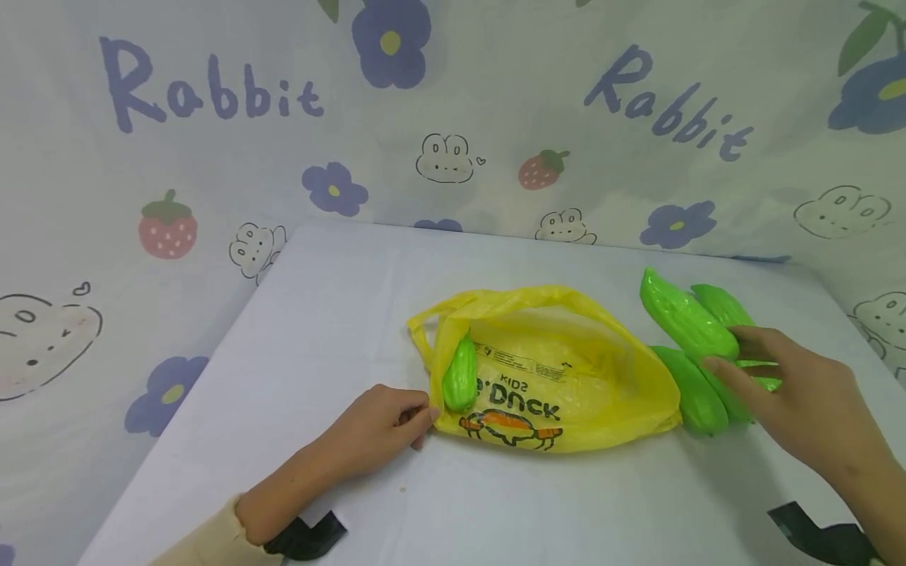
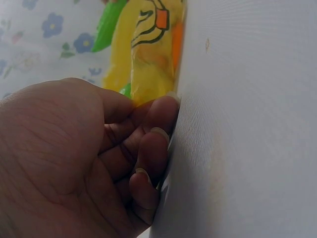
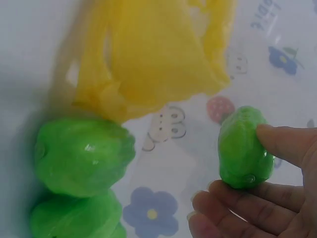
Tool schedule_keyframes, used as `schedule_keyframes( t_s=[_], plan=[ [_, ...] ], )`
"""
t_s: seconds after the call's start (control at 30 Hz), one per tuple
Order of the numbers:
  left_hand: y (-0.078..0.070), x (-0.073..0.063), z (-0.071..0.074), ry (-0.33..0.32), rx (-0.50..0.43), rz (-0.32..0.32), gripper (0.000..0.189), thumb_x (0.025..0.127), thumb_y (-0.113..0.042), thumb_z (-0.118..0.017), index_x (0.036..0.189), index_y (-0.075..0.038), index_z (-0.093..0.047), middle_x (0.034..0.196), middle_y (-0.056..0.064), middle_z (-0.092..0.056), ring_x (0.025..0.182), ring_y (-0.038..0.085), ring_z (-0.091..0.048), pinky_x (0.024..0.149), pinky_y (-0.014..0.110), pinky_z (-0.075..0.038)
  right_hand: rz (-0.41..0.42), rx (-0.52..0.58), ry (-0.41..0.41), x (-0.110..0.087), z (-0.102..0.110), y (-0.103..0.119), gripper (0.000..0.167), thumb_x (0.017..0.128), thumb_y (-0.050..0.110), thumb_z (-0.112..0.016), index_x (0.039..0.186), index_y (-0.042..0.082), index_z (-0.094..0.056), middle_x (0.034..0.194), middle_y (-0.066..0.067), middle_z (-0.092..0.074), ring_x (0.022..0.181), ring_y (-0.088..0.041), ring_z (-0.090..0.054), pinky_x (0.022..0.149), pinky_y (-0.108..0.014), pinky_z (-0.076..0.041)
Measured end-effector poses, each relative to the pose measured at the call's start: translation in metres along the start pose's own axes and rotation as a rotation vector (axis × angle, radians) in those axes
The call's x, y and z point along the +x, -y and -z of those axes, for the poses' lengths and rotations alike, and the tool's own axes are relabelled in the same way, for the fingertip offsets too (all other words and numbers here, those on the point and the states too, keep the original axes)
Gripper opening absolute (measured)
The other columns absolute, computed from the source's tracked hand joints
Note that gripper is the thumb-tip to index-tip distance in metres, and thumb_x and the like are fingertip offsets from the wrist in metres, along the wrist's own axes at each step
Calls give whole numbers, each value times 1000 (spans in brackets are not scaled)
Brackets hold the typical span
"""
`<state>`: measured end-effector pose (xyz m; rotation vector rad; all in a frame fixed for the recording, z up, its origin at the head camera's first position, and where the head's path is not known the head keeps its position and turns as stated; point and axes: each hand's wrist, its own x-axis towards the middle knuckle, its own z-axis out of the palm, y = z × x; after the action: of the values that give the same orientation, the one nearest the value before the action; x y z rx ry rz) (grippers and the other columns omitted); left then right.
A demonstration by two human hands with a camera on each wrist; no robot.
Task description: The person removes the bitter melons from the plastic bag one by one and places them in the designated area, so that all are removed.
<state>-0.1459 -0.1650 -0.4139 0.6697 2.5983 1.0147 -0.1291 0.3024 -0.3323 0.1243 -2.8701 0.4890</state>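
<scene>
A yellow plastic bag [image 1: 566, 377] with a duck print lies open on the white table [image 1: 340, 314]. One green gourd [image 1: 461, 374] lies inside it near the left edge. My left hand [image 1: 425, 417] rests on the table and pinches the bag's left corner; in the left wrist view the curled fingers [image 2: 158, 134] meet the yellow bag [image 2: 143, 54]. My right hand [image 1: 722, 350] grips a second green gourd [image 1: 683, 314] just right of the bag. The right wrist view shows that gourd [image 3: 242, 144] pinched between my thumb and fingers [image 3: 237, 163].
More green gourds [image 1: 697, 397] lie in a pile at the bag's right end, two of them [image 3: 84, 153] below my right hand. A printed cloth backdrop [image 1: 212, 94] hangs behind the table and down its left side.
</scene>
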Motion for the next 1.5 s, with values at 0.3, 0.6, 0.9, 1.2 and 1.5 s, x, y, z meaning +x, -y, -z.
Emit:
schedule_keyframes(
  t_s=[0.3, 0.6, 0.9, 1.2, 1.5],
  plan=[
    [1, -1, -1, -10, -1, 8, 33, 108, -34, -60, 76, -26, -61, 61, -16, -58, 53, 6, -47, 53, 25, -38, -61, -65, -30, 18, -4, -20, 67, 101, 44, -69, 136, -12, -56, 128, -37, -62, 104, -60, -62, 80, -70, -48],
    [1, 0, -1, -9, -1, 0, 33, 108, -36, -59, 77, -26, -62, 61, -16, -58, 53, 7, -47, 53, 26, -39, -81, -72, 0, 36, -6, -36, 64, 104, 40, -63, 133, -16, -55, 121, -39, -60, 98, -58, -64, 81, -69, -46],
    [2, 1, -1, -9, 3, 7, 33, 108, -36, -59, 77, -26, -62, 61, -16, -57, 52, 7, -46, 53, 26, -38, -138, -135, 191, 54, -12, -50, 67, 105, 39, -58, 130, -23, -49, 116, -43, -58, 101, -59, -55, 82, -71, -45],
    [2, 0, -1, -10, 1, -2, 32, 108, -35, -60, 77, -26, -62, 61, -16, -58, 53, 6, -47, 54, 26, -39, -188, -202, 215, 64, -21, -61, 67, 105, 37, -58, 130, -24, -47, 117, -46, -54, 100, -61, -55, 80, -72, -46],
    [0, -1, -1, -2, -2, -3, 31, 108, -33, -60, 78, -26, -62, 62, -17, -59, 54, 6, -47, 56, 26, -40, -198, -243, 222, 66, -28, -61, 60, 103, 34, -61, 123, -23, -51, 103, -39, -53, 88, -53, -52, 56, -57, -48]
  ],
)
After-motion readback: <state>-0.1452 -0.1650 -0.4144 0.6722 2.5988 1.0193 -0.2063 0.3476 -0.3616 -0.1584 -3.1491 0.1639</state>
